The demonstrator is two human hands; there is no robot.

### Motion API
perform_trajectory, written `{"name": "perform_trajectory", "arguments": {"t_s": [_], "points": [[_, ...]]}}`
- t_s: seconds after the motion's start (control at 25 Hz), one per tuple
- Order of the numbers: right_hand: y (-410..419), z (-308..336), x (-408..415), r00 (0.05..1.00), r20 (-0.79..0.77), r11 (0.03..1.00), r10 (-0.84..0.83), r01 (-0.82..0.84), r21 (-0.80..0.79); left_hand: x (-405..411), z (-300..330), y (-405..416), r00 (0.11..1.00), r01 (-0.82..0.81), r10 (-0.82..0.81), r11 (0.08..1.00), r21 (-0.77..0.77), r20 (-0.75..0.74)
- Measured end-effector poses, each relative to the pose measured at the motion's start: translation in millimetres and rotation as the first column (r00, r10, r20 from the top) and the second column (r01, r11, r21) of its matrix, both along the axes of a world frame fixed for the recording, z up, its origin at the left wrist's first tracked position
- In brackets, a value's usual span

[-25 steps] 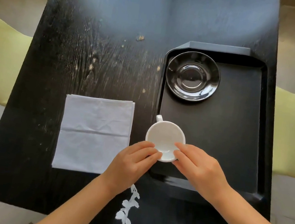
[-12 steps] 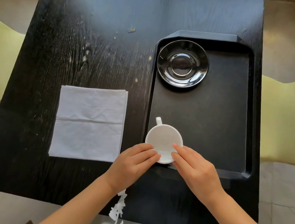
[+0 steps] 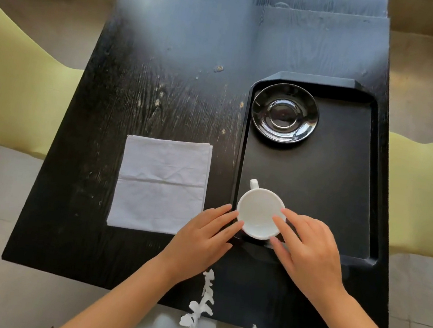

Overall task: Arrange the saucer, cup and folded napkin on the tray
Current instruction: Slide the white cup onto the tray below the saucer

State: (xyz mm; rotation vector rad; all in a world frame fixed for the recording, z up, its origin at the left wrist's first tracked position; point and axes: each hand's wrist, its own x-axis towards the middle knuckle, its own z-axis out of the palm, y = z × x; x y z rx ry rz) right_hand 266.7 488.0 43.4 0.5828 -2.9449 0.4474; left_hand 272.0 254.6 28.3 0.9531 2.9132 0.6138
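While I am watching from the head view, both hands are holding the white cup at the tray's near left corner: left hand fingers touching its left side, right hand fingers over its rim. Farther back, the black saucer is sitting on the tray; the folded napkin is lying on the surface left of it.

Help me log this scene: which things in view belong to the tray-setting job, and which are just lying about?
Part of the job: black saucer in the tray's far left corner; white cup held between left hand and right hand; folded napkin beside the tray; black tray.

Just there: dark table; pale crumbs on it.
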Motion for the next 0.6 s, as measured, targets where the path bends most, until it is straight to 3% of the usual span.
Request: {"name": "perform_trajectory", "arguments": {"t_s": [0.16,0.28,0.48,0.6], "points": [[-68.3,8.8,3.7,1.000,-0.011,0.997,-0.003,0.002,-0.071,6.1,9.7,-52.8,0.981,-0.186,0.191,0.977,-0.106,0.042],[-131.0,-6.1,6.0,0.992,0.111,0.998,0.064,-0.065,0.007,10.4,2.6,-95.8,0.941,-0.271,0.310,0.930,-0.246,0.136],[-178.7,-46.0,9.1,0.927,0.370,0.972,0.056,-0.135,0.191,18.3,-31.5,-160.9,0.912,-0.176,0.308,0.890,-0.421,0.270],[-176.9,-52.0,8.7,0.928,0.367,0.945,0.061,-0.171,0.277,16.9,-44.8,-180.8,0.919,-0.099,0.259,0.883,-0.459,0.299]]}}
